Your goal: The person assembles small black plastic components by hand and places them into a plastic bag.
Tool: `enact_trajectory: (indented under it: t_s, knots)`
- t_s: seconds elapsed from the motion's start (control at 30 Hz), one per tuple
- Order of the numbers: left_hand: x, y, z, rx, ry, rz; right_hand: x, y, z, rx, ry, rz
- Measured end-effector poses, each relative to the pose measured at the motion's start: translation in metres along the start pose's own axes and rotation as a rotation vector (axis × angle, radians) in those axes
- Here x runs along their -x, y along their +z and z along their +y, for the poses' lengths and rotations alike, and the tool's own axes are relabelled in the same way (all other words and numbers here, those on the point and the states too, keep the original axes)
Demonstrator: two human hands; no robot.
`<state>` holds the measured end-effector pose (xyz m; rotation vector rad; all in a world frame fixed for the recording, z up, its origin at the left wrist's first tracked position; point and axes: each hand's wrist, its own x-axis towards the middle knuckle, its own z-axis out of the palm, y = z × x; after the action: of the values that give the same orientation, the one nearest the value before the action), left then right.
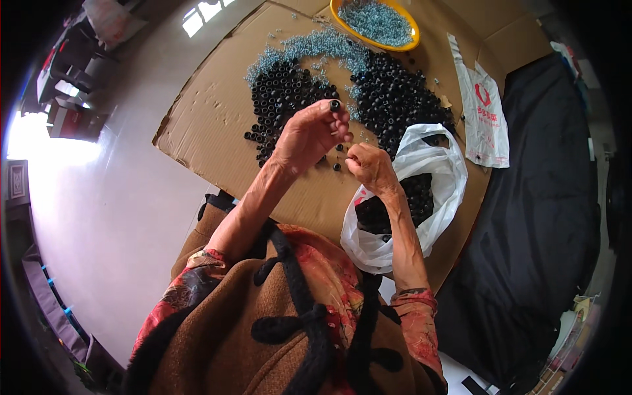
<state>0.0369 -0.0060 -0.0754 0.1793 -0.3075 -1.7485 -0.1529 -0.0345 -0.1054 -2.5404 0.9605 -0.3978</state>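
Observation:
Over the cardboard sheet (pixel 210 115), my left hand (pixel 304 137) is closed on a small round black cap (pixel 335 106), pinched at the fingertips. My right hand (pixel 373 169) is beside it to the right, fingers curled together. Whatever those fingers hold is hidden. Just beyond my hands are two heaps of black caps, a left heap (pixel 280 95) and a right heap (pixel 398 99). Under my right forearm an opened white plastic bag (pixel 453 172) holds more black pieces (pixel 419 201). A few loose caps (pixel 337 167) are scattered below my left hand.
Small silvery-blue metal pieces (pixel 316 46), too small to name, spread behind the heaps. More fill a yellow bowl (pixel 415 41) at the far edge. A flattened white plastic bag (pixel 486 131) with red print lies at the right. Dark cloth (pixel 526 224) covers something beyond it.

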Motion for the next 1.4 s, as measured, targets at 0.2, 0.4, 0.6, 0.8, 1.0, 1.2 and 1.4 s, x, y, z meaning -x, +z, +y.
enact_trajectory:
  t_s: [0.2,0.4,0.6,0.8,1.0,1.2,1.4]
  knots:
    - [0.001,0.017,-0.011,-0.01,-0.057,-0.079,-0.001,-0.03,-0.011,-0.731,0.273,0.185]
    - [0.005,0.049,-0.014,-0.091,-0.039,0.002,-0.021,-0.099,-0.048,-1.127,0.135,0.391]
    - [0.007,0.062,-0.014,-0.135,0.004,0.05,-0.025,-0.11,-0.064,-1.144,0.107,0.432]
    - [0.01,0.066,-0.015,-0.176,-0.025,0.061,-0.022,-0.114,-0.066,-1.061,0.071,0.459]
    - [0.012,0.067,-0.016,-0.098,-0.073,0.056,-0.022,-0.126,-0.083,-0.932,0.105,0.421]
    - [0.012,0.067,-0.017,-0.024,-0.079,0.044,-0.023,-0.14,-0.09,-0.634,0.029,0.363]
    - [0.012,0.069,-0.017,-0.04,-0.074,0.062,-0.025,-0.146,-0.091,-0.457,-0.049,0.315]
